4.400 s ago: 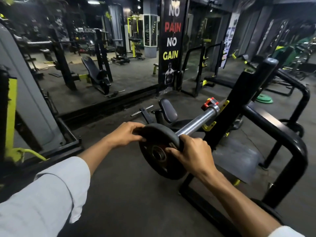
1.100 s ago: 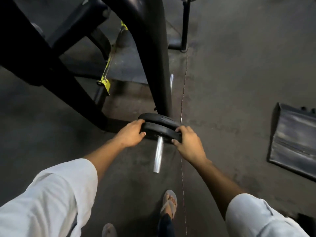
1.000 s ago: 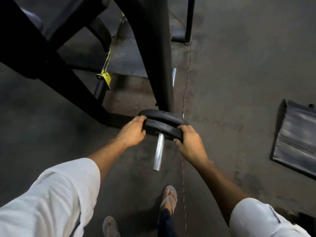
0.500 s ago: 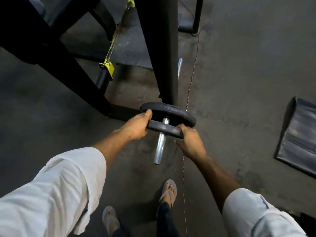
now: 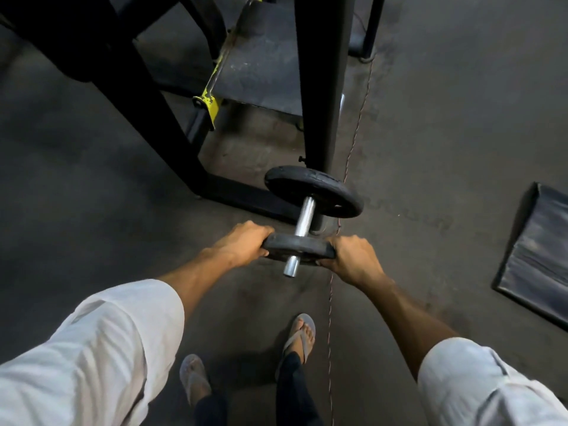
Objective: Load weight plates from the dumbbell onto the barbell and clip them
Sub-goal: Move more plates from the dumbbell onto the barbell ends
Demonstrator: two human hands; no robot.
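Left hand [image 5: 242,244] and right hand [image 5: 353,259] grasping near weight plate [image 5: 298,245] — close to dumbbell bar [image 5: 302,226] tip, far plate [image 5: 313,190] well apart

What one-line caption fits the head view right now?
Both hands, left and right, grip a black round weight plate near the tip of a short chrome dumbbell bar.

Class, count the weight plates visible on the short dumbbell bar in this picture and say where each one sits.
2. The near plate, close to the bar's near end, is gripped by the left hand and the right hand. The far plate sits against the black rack post. More may be hidden behind it.
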